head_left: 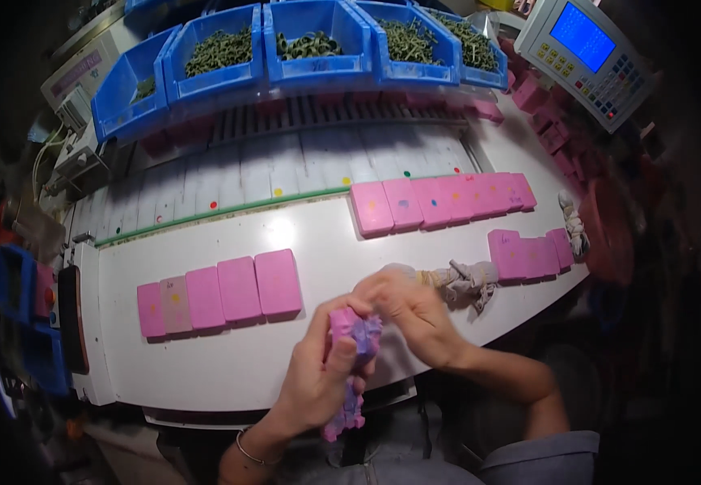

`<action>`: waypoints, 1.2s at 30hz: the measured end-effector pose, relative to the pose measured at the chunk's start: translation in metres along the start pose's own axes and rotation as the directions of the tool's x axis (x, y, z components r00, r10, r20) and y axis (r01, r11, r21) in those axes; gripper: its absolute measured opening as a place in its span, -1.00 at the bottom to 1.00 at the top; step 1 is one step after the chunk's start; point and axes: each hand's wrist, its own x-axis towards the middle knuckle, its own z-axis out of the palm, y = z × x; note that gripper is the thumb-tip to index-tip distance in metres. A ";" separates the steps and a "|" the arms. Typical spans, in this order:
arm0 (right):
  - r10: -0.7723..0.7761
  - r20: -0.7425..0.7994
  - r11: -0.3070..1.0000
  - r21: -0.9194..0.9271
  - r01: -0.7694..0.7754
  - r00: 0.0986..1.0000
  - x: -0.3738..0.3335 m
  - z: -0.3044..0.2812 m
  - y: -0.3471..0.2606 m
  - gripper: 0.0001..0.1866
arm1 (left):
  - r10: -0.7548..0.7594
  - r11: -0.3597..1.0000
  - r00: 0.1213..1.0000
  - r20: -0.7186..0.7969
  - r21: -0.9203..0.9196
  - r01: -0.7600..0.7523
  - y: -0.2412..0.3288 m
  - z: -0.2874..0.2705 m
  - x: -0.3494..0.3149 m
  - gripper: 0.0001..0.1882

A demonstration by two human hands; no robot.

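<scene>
Low in the middle, my left hand (316, 376) is wrapped round a ragged pink-and-purple rubber mould (359, 331). The mould is held upright over the table's front edge, and its lower part (346, 414) hangs out below the palm. My right hand (407, 311) is at the mould's top, fingers curled in and slightly blurred, close to the left fingertips. Whatever its fingers pinch, if anything, is hidden. Just beyond the right hand lies a bundle of whitish cloth (468, 279) on the white table (205, 372).
Pink blocks (241, 288) stand in a row at left; longer (439, 202) and shorter (528, 256) rows lie at right. Blue bins (318, 61) of small greenish pieces line the back. A keypad scale display (585, 56) stands back right, a reddish bowl (609, 234) at the right edge.
</scene>
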 end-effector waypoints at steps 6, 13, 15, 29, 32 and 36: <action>-0.061 0.198 0.362 -0.909 0.206 0.978 -0.013 -0.051 0.015 -0.28 | 0.111 0.994 0.977 -0.182 -0.002 -0.114 -0.014 -0.009 0.010 -0.53; -0.465 0.015 0.537 -0.790 0.296 0.885 -0.022 -0.009 -0.018 -0.34 | 0.256 0.965 0.910 -0.326 0.148 -0.218 -0.032 -0.014 0.019 -0.62; -0.472 0.097 0.444 -0.832 0.331 0.876 -0.022 0.004 -0.011 -0.31 | 0.316 0.941 0.891 -0.326 0.228 -0.250 -0.031 -0.008 0.022 -0.66; -0.369 0.087 0.624 -0.714 0.316 0.925 -0.017 0.004 -0.016 -0.30 | 0.259 0.954 0.911 -0.322 0.231 -0.189 -0.033 -0.014 0.017 -0.64; -0.444 0.181 0.497 -0.765 0.409 0.877 -0.018 0.007 -0.017 -0.32 | 0.268 0.953 0.902 -0.339 0.232 -0.196 -0.031 -0.011 0.021 -0.61; -0.338 0.205 0.481 -0.801 0.356 0.919 -0.014 0.010 -0.025 -0.32 | 0.296 0.947 0.894 -0.338 0.223 -0.229 -0.034 -0.010 0.023 -0.58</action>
